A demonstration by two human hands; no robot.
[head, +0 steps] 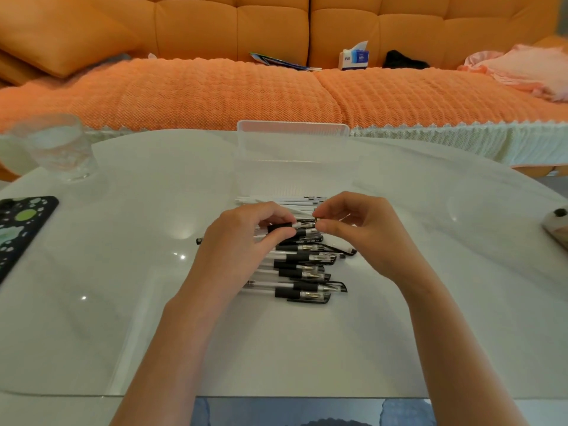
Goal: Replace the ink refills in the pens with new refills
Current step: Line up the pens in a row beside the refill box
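Together, left hand [246, 238], right hand [362, 229] pinch slim pen [280, 227].

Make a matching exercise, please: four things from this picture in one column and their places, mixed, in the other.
Things:
1. drinking glass
2. phone
3. clear plastic box
4. tissue box

Places:
a. on the sofa
b. at the left edge of the table, nearer the person
c. behind the pens, mid-table
d. at the table's far left

Pairs: 1-d, 2-b, 3-c, 4-a
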